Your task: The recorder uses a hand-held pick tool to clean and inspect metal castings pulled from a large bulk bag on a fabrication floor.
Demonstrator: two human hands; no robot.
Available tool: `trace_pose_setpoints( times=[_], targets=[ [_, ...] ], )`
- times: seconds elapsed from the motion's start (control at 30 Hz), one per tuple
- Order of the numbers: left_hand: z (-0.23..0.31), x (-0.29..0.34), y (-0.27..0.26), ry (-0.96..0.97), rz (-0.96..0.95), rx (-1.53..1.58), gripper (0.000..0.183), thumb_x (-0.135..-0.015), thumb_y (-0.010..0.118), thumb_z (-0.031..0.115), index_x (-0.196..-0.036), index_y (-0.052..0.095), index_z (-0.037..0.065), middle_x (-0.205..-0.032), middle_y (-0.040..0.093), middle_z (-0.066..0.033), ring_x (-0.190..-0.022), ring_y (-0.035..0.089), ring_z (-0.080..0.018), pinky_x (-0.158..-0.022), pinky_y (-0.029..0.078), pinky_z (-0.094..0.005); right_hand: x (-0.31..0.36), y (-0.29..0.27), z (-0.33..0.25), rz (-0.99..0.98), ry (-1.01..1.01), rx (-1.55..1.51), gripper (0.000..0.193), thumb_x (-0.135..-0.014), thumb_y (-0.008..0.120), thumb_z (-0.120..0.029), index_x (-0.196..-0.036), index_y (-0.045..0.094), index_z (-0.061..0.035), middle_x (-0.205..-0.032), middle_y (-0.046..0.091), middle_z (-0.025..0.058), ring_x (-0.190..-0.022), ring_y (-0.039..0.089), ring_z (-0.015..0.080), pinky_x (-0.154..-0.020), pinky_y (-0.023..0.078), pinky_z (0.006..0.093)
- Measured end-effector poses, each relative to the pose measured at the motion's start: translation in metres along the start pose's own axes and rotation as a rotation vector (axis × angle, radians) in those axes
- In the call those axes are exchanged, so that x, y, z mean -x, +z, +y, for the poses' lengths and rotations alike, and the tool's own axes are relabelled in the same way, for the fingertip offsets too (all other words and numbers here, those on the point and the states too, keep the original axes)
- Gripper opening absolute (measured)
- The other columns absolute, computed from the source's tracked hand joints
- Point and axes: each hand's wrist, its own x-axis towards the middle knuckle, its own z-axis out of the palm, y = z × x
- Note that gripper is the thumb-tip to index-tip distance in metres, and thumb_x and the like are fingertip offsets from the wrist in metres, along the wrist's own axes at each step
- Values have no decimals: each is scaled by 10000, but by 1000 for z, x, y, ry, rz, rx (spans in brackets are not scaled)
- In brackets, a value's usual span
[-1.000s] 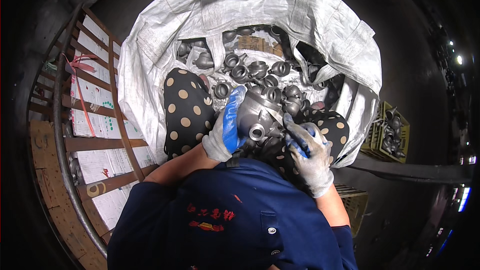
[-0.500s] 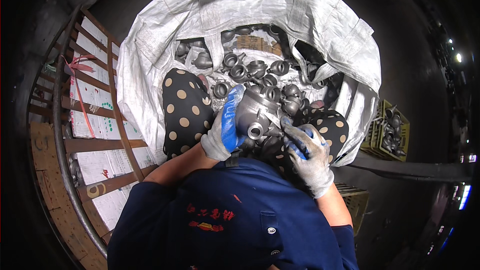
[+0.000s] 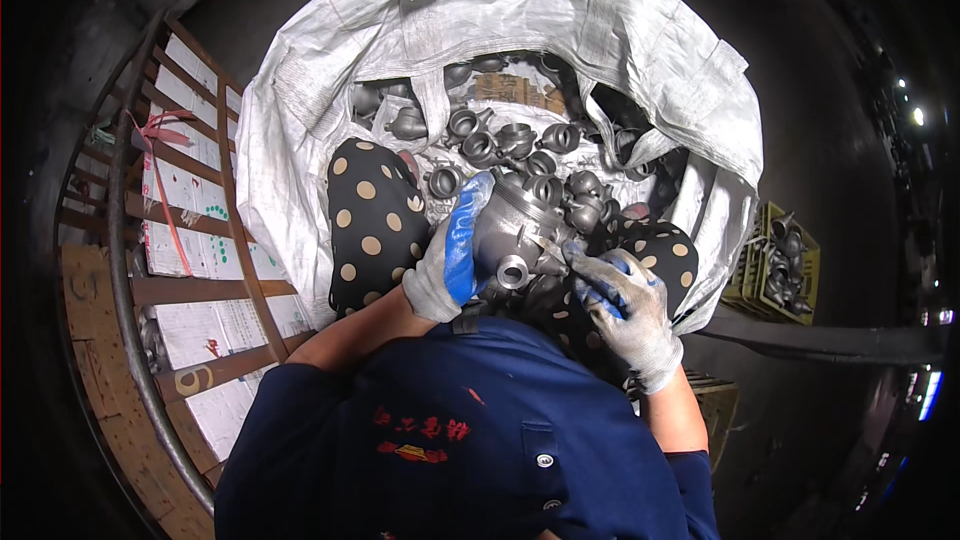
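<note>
Holding a grey, round-bodied metal casting (image 3: 512, 232) in the white-and-blue gloved left hand (image 3: 448, 265), well clear of the white woven sack (image 3: 500, 22). Hemmed in by black polka-dotted knees (image 3: 375, 230) and loose grey metal castings (image 3: 514, 139). Pinching a pale, thin, flat piece (image 3: 546, 250) in the similarly gloved right hand (image 3: 628, 305), shifted slightly rightward at the wrist since the earlier frame.

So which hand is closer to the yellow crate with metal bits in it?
The right hand. It is left of the yellow crate, with the white bag's edge between them; the left hand is farther left, on the big metal part.
</note>
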Motion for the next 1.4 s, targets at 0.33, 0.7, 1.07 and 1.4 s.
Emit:
trace_pose_setpoints(
  times=[0.33, 0.7, 1.07, 1.4],
  targets=[
    [24, -8, -2, 214, 58, 5, 643, -878, 590, 143, -1386, 257, -69, -1364, 408, -222, -1250, 439, -287, -1064, 329, -384, -2, -4, 14, -60, -64, -146, 283, -832, 596, -67, -1106, 625, -6, -953, 671, 115, -783, 644, 223, -746, 507, 309],
    [14, -1, 2, 187, 139, -185, 877, -729, 775, 171, -1386, 248, -72, -1353, 408, -245, -1244, 443, -311, -1056, 337, -402, 9, 9, 24, -29, 167, -418, 304, -807, 603, -44, -1101, 623, 29, -953, 670, 129, -814, 633, 183, -757, 491, 288],
    [21, -1, -1, 143, 103, -197, 795, -777, 716, 146, -1388, 252, -64, -1363, 417, -211, -1259, 427, -289, -1070, 319, -383, 9, 8, 15, -67, 341, -614, 299, -830, 591, -35, -1116, 608, 52, -1005, 668, 119, -848, 629, 154, -773, 492, 277],
    [24, -4, 7, 312, 184, -261, 667, -824, 647, 108, -1363, 305, -85, -1343, 444, -214, -1225, 470, -311, -1054, 352, -391, 3, 10, 12, 107, 262, -566, 491, -765, 704, -25, -1221, 539, 50, -1175, 592, 136, -1042, 572, 159, -889, 463, 285]
  ],
)
